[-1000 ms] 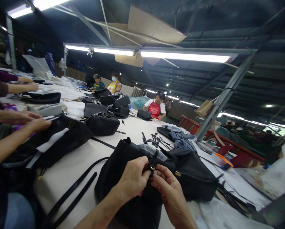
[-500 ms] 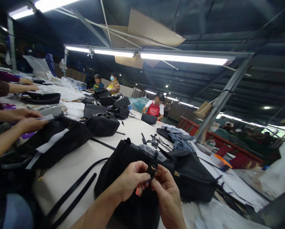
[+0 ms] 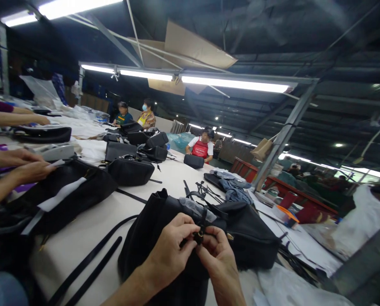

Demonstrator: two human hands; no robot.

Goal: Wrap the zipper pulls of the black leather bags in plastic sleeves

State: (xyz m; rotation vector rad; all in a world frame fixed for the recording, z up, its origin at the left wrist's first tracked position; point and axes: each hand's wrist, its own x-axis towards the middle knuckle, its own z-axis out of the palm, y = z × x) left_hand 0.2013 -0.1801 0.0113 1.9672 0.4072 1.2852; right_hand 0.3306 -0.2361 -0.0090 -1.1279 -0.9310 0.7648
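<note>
on the near part of the white table (image 3: 173, 176), the black bag (image 3: 145, 238) was set just beneath two hands. by the left hand (image 3: 169, 244), nearly closed, the strap (image 3: 204, 216) was pinched between thumb and forefinger, close to the gold buckle (image 3: 200, 234). by the right hand (image 3: 220, 253) the same strap was gripped from the other side, the fingers bent inward and the thumb brought up to them; which edge was held by each could not be told, as the tips were partly hidden. clear plastic (image 3: 192, 207) was bunched on the bag's top. at its right, a second bag (image 3: 251, 236) was laid close against it. beyond, blue cloth (image 3: 236, 187) was heaped near loose black strips (image 3: 205, 189). two long belts (image 3: 96, 259) were stretched out at left. farther left, a pale slip (image 3: 57, 162) was held by another person's hand (image 3: 33, 171) at a dark bag (image 3: 96, 187). across the table, a small case (image 3: 193, 161) was placed before a person in a red apron (image 3: 200, 148).
</note>
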